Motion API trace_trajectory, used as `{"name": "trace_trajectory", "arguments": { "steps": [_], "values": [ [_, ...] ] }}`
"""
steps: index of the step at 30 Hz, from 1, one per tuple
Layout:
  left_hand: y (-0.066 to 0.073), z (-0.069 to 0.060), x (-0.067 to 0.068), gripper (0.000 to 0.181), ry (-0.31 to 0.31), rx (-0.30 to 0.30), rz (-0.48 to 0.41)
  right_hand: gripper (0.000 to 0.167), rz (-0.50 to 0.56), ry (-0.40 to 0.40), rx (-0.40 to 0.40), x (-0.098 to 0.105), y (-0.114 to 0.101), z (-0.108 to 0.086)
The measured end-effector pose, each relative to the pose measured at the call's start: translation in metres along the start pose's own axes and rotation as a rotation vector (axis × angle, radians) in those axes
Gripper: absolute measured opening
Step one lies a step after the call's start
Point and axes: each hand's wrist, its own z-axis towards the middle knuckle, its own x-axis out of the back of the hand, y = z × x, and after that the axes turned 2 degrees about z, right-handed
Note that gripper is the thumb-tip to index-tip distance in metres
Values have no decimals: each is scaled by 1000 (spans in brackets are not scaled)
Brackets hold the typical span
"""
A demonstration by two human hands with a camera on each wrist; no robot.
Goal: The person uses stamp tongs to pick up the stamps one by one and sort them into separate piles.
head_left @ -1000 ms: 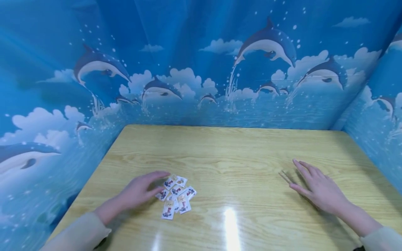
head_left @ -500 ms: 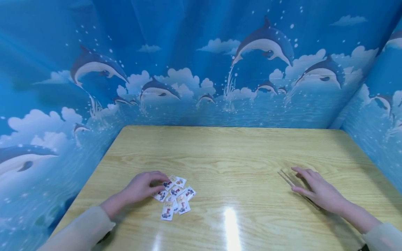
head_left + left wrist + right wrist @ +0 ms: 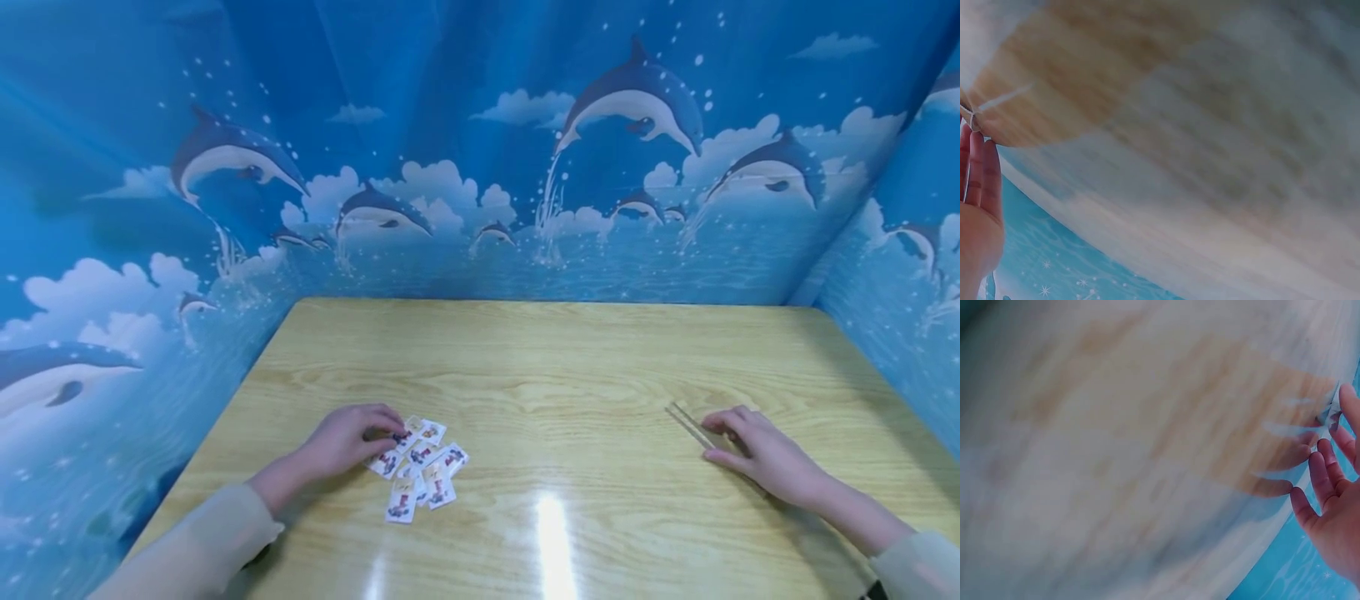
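Note:
In the head view, several small white cards (image 3: 440,487) with coloured cartoon prints lie overlapping in a loose pile. My left hand (image 3: 347,440) is at the pile's left side, thumb and fingers curled at the edge of one card (image 3: 385,463). In the left wrist view its fingertips meet a pale edge at the frame's border. On the right, slim metal tweezers (image 3: 688,426) point up and left. My right hand (image 3: 763,457) holds them between curled thumb and forefinger, covering part of their length. The right wrist view shows its fingers beside a shiny metal piece (image 3: 1330,415).
The wood-grain table (image 3: 555,358) reflects a bright light strip near its front. Behind and at both sides hangs a blue curtain (image 3: 465,75) printed with dolphins, meeting the table's edges.
My left hand has moved onto the pile, its thumb and fingers closing at the cards. The right hand's raised, spread fingers have come down and curled around the tweezers.

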Motion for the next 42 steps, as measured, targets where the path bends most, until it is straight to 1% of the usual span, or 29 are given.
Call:
{"name": "trace_trajectory", "arguments": {
  "steps": [7,10,16,22,26,29,32,34,36,42],
  "values": [
    [0,4,2,16,-28,12,5,30,38,23,11,-1,3,2],
    [0,7,4,15,-27,16,5,27,72,21,2,-1,4,4],
    [1,11,6,15,-33,16,6,25,94,21,-12,1,6,8],
    [0,9,3,15,-22,4,11,24,93,26,0,0,5,10],
    [-1,5,5,15,-8,7,16,20,87,-36,-31,1,0,16],
    [-1,4,5,16,-1,26,13,17,102,-85,-64,5,-3,20],
    [-2,4,2,17,-2,21,9,17,124,-75,-53,9,-6,25],
    [-1,4,1,18,-2,18,4,17,146,-61,-31,11,-10,30],
    [-1,5,1,18,2,0,9,14,157,-64,-38,15,-16,38],
    [2,5,0,18,8,-1,16,10,199,-195,-141,22,-44,68]
  ]
}}
